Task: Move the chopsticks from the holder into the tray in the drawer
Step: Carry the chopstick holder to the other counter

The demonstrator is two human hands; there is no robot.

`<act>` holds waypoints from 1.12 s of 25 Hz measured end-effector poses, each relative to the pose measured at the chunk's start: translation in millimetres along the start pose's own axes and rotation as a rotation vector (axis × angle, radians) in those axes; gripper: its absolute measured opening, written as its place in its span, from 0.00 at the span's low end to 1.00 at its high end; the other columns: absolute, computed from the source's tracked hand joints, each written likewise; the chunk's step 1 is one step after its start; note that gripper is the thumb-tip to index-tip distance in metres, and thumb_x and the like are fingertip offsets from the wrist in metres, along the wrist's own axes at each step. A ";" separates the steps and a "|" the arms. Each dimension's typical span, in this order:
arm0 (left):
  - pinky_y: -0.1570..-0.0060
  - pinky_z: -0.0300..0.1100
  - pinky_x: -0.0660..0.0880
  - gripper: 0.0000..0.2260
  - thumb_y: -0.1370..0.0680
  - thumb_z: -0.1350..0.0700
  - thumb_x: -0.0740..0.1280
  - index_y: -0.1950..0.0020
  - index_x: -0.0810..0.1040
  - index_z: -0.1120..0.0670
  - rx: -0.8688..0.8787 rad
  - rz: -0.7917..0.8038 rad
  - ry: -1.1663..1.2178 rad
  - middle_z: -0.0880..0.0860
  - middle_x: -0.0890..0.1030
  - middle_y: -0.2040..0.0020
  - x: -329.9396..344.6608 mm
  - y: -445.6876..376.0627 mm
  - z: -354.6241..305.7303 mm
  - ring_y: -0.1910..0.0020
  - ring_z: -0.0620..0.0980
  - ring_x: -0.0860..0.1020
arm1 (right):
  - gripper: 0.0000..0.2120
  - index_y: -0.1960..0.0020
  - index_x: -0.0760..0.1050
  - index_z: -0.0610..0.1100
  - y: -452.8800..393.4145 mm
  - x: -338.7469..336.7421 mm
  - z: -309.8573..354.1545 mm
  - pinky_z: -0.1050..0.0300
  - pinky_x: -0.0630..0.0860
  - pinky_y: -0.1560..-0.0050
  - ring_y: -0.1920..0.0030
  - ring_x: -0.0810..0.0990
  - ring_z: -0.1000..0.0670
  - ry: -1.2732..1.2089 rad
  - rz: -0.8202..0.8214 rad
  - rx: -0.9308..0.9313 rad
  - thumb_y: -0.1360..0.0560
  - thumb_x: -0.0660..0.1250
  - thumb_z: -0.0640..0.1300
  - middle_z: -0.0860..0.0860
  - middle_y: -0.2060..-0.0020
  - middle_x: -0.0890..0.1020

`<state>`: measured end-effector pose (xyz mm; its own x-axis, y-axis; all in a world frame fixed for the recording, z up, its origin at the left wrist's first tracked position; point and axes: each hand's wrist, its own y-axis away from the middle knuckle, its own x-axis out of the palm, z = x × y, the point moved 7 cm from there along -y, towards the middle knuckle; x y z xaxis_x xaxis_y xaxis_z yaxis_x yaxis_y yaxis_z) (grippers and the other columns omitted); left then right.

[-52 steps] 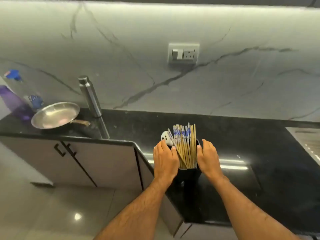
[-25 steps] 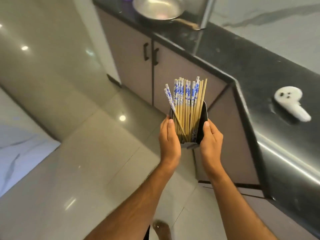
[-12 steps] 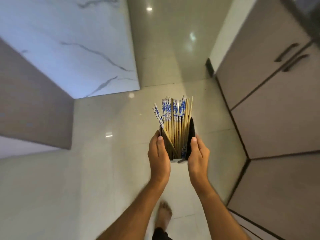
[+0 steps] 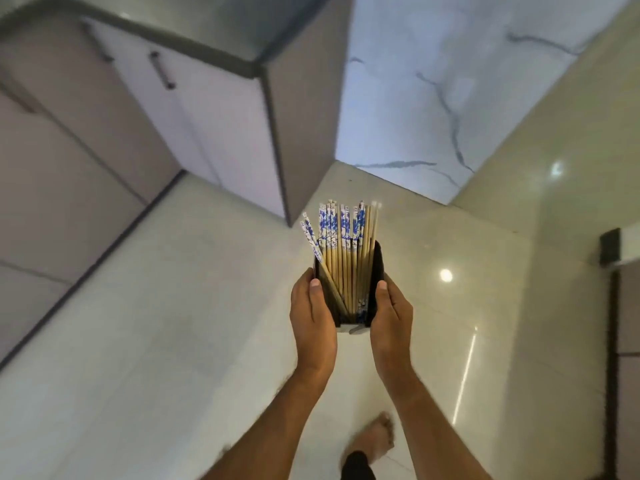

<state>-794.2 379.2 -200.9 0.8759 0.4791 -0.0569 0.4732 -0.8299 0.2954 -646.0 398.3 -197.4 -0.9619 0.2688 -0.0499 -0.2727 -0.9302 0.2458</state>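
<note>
I see both hands clamped on the black holder (image 4: 377, 271): left hand (image 4: 313, 320) grip on its left wall, right hand (image 4: 391, 322) on its right. Chopsticks (image 4: 343, 244) stand inside, one leaning left. Holder mid-air over the tiled floor (image 4: 173, 323), cabinets (image 4: 173, 116) ahead-left.

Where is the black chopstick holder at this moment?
In the head view, the holder sits centre frame above the floor, gripped between the left hand and the right hand.
</note>
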 end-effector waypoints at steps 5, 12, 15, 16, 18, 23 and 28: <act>0.35 0.41 0.73 0.13 0.13 0.54 0.55 0.34 0.75 0.43 0.020 -0.300 0.057 0.43 0.78 0.38 -257.2 -41.5 -22.6 0.37 0.38 0.75 | 0.17 0.38 0.82 0.46 111.1 235.8 -4.9 0.55 0.80 0.50 0.48 0.84 0.51 0.074 0.294 0.000 0.13 0.54 0.42 0.48 0.48 0.86; 0.36 0.46 0.76 0.13 0.14 0.53 0.55 0.35 0.76 0.45 0.021 -0.689 0.184 0.45 0.78 0.39 -563.3 -66.1 -52.7 0.39 0.41 0.76 | 0.17 0.36 0.81 0.44 268.4 523.8 1.3 0.58 0.82 0.52 0.48 0.85 0.52 0.116 0.695 -0.032 0.13 0.54 0.42 0.48 0.47 0.86; 0.36 0.55 0.76 0.14 0.14 0.53 0.54 0.35 0.77 0.49 0.027 -0.842 0.243 0.51 0.78 0.38 -678.6 -74.3 -65.5 0.38 0.47 0.76 | 0.16 0.40 0.82 0.44 334.3 636.9 12.1 0.62 0.81 0.57 0.49 0.84 0.52 0.129 0.863 -0.060 0.14 0.55 0.42 0.48 0.49 0.85; 0.37 0.57 0.76 0.14 0.14 0.53 0.54 0.36 0.77 0.50 0.032 -0.871 0.264 0.53 0.78 0.38 -709.2 -78.1 -71.5 0.38 0.50 0.77 | 0.16 0.41 0.82 0.44 351.3 669.0 15.8 0.64 0.80 0.59 0.51 0.84 0.52 0.131 0.905 -0.071 0.14 0.55 0.42 0.48 0.51 0.85; 0.38 0.60 0.77 0.14 0.14 0.52 0.54 0.37 0.77 0.51 0.056 -0.927 0.291 0.55 0.78 0.40 -771.7 -89.4 -86.6 0.40 0.53 0.77 | 0.15 0.46 0.81 0.42 384.4 733.8 23.6 0.67 0.77 0.64 0.55 0.83 0.52 0.126 0.978 -0.082 0.14 0.55 0.43 0.49 0.54 0.84; 0.39 0.62 0.76 0.14 0.13 0.53 0.53 0.38 0.77 0.52 0.122 -1.048 0.302 0.57 0.78 0.39 -928.4 -129.2 -135.3 0.40 0.55 0.77 | 0.16 0.45 0.80 0.40 462.0 902.2 50.0 0.67 0.76 0.66 0.55 0.81 0.54 0.137 1.136 -0.122 0.14 0.55 0.45 0.47 0.54 0.83; 0.34 0.59 0.74 0.17 0.13 0.53 0.53 0.30 0.73 0.57 0.114 -1.117 0.291 0.58 0.76 0.35 -1050.5 -173.4 -172.9 0.35 0.54 0.75 | 0.17 0.49 0.81 0.42 515.6 1033.9 82.4 0.62 0.77 0.65 0.59 0.81 0.54 0.142 1.218 -0.188 0.14 0.54 0.45 0.46 0.58 0.83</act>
<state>-1812.7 69.2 -27.5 -0.0831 0.9965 -0.0060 0.9879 0.0831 0.1306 -1779.5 217.3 -42.5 -0.5808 -0.8140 0.0060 0.8126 -0.5793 0.0636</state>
